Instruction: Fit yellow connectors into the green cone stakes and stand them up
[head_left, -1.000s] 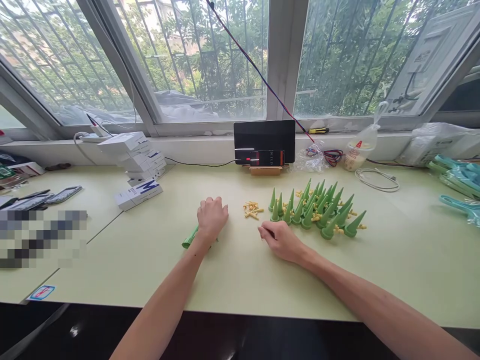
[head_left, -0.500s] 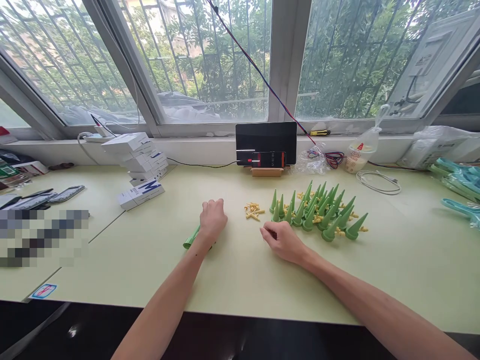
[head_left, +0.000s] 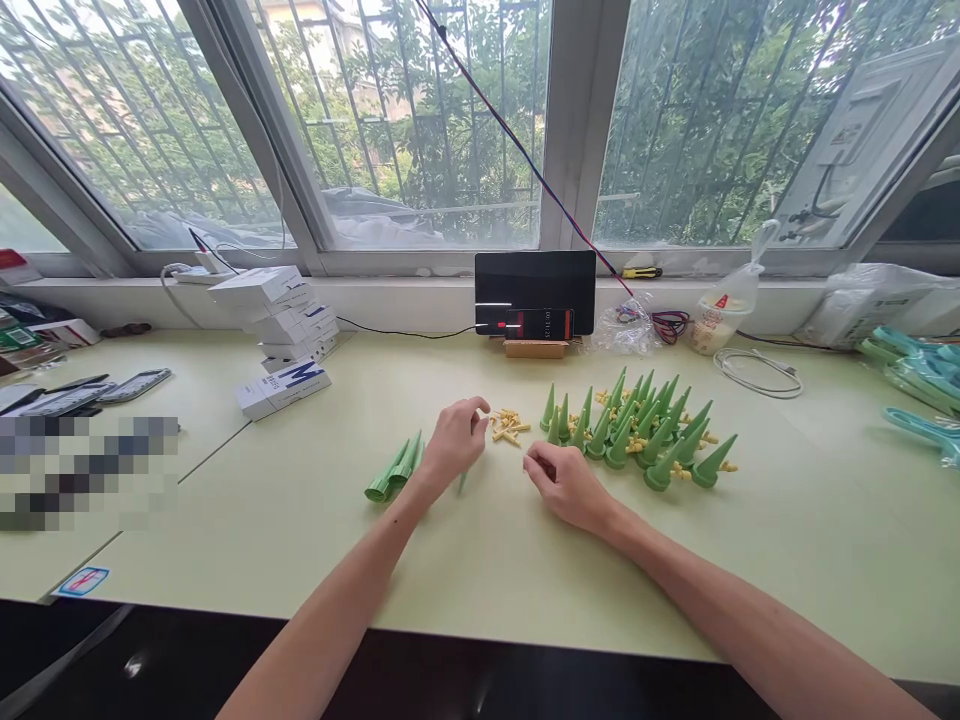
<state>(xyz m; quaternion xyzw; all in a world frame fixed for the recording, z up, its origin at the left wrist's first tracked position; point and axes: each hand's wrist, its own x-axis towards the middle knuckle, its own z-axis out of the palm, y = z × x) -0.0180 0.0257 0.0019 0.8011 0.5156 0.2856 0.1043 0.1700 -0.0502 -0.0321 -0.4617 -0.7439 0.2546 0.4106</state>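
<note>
My left hand (head_left: 454,442) is closed just left of a small pile of yellow plastic pegs (head_left: 508,426). A green cone (head_left: 462,483) pokes out below its fingers, tip downward, and the rest is hidden by the hand. Behind my left wrist a few more green cones (head_left: 396,468) lie on their sides. My right hand (head_left: 566,482) rests on the table with curled fingers; whatever they hold, if anything, is hidden. Beyond it stands a group of upright green cones (head_left: 637,425), with yellow pegs at the bases of several.
A phone (head_left: 541,324) leans against a black tablet (head_left: 535,285) at the back. White boxes (head_left: 281,320) are stacked at the left. On the right are a bagged cup (head_left: 721,310), a coiled white cable (head_left: 757,372) and blue-green plastic pieces (head_left: 919,420).
My left hand has moved right, from over the lying cones towards the yellow pegs, with a green cone in it. My right hand has stayed nearly in place.
</note>
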